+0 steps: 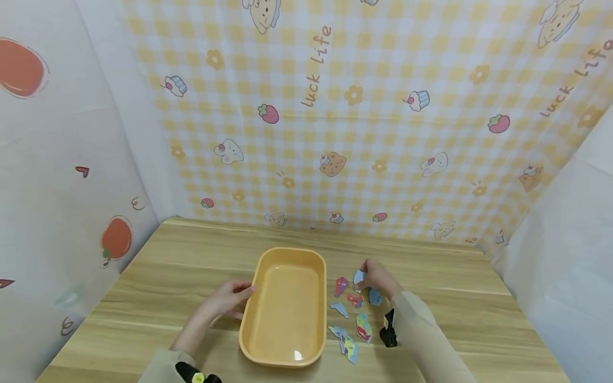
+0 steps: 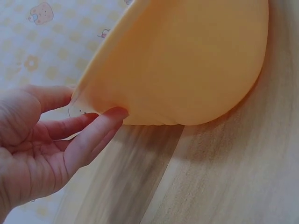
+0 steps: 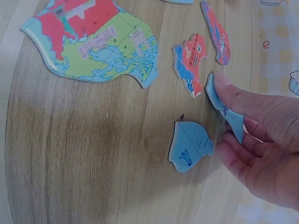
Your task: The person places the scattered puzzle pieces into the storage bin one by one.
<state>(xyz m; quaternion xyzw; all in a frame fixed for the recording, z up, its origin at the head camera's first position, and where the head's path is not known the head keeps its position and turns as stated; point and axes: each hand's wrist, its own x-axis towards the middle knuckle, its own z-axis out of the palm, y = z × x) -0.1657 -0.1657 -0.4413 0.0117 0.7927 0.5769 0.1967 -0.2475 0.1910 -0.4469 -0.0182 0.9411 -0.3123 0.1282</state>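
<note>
A yellow plastic tray (image 1: 287,306) sits on the wooden table, with its inside bare. At its left side, my left hand (image 1: 222,303) holds the rim, thumb at the edge and fingers (image 2: 100,130) against the outer wall. To the right of the tray, my right hand (image 1: 380,279) pinches a pale blue map puzzle piece (image 3: 236,123) between thumb and fingers, tilted up close over the table. Just beside it lies another blue piece (image 3: 189,147) with a small animal drawing. A red-and-blue piece (image 3: 190,63) and a narrow pink-red piece (image 3: 216,35) lie near the thumb.
A larger green-and-red map piece (image 1: 364,327) lies nearer the front. A long multicoloured piece (image 1: 346,344) and a small light blue piece (image 1: 340,309) lie along the tray's right side. A checked cloth backdrop (image 1: 306,133) rises behind the table's back edge.
</note>
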